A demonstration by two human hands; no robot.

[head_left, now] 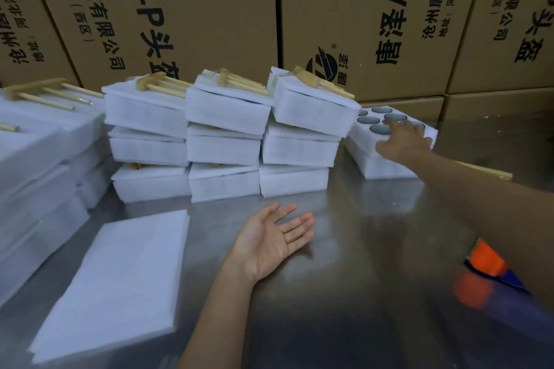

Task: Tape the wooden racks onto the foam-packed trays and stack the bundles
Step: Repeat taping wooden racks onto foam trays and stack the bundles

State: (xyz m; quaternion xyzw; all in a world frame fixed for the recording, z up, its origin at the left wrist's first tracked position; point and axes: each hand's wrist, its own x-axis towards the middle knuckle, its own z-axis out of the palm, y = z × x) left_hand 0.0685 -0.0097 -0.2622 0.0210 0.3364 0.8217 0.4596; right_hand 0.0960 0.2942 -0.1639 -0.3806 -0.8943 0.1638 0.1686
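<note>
1. Much looks done: three stacks of taped bundles [223, 132] stand at the back of the table [344, 263], wooden racks [242, 82] on top.
2. One uncovered foam tray [374, 159] remains at right; its round holes seem to hold dark cups.
3. Right hand [403, 139] rests spread on that tray; left hand [271, 240] lies palm-up, holding nothing.
4. A loose foam sheet [120, 278] lies nearby.

The brown cartons [209, 9] stacked behind the desk carry black print turned on its side: one shows "0-P" followed by "头盔" and a line ending "科技有限公司 (西区)". The carton to its right [374, 9] shows a round winged logo, "唐泽AH", "沧州唐泽" and "地址:河北". The white foam bundles show no readable marks.
</note>
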